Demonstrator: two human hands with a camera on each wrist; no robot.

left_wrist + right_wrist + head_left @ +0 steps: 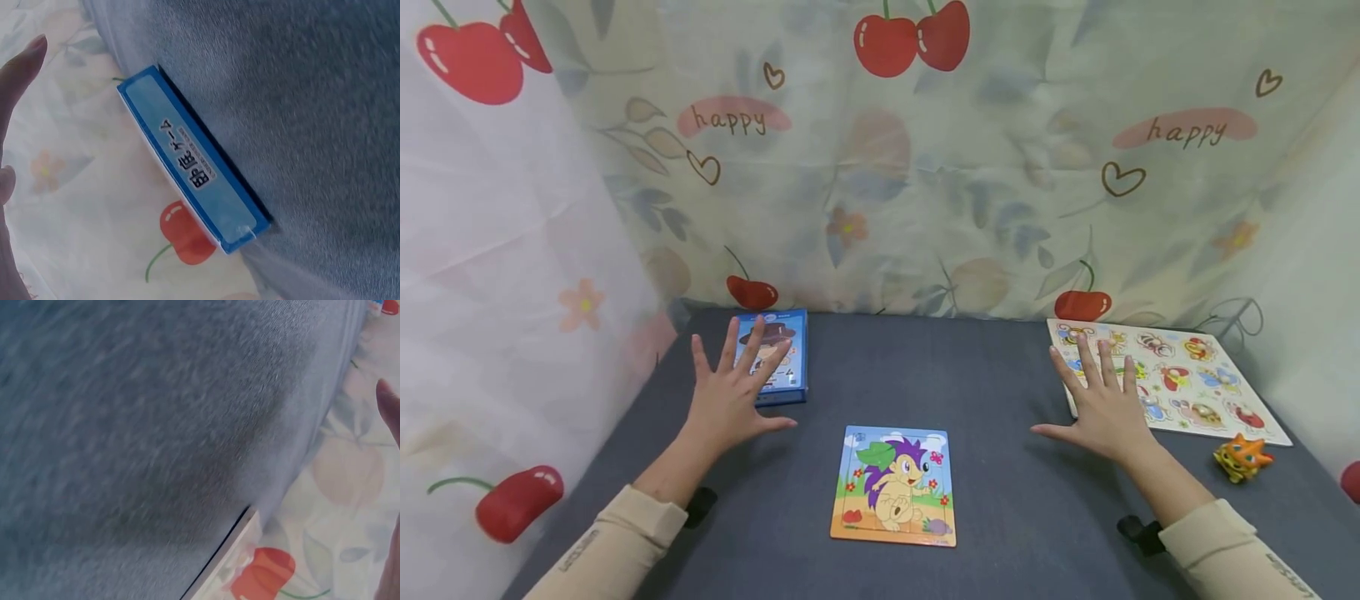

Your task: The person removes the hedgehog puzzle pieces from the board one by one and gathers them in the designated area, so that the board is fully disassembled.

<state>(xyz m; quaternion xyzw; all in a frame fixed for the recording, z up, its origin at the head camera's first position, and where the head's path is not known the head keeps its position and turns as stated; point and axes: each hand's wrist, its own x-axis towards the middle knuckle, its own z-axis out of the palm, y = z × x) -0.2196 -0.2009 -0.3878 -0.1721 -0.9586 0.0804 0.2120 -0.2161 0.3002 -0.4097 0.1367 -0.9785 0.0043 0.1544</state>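
My left hand (727, 402) is held over the dark table with fingers spread, overlapping a blue box (792, 375) in the head view. The left wrist view shows the side of that blue box (187, 159) with printed characters. On the right, my right hand (1105, 408) also has its fingers spread and holds nothing. It overlaps the left edge of a white board (1210, 421) with several insect pictures. Between the hands lies a square jigsaw puzzle (893, 486) with a purple-haired hedgehog. Only a little of each hand shows in the wrist views.
A small orange and yellow toy figure (1243, 458) stands near the board's front right corner. Behind the table (925, 375) hangs a curtain (917, 208) printed with cherries, and thin wires (1240, 317) lie at the back right corner.
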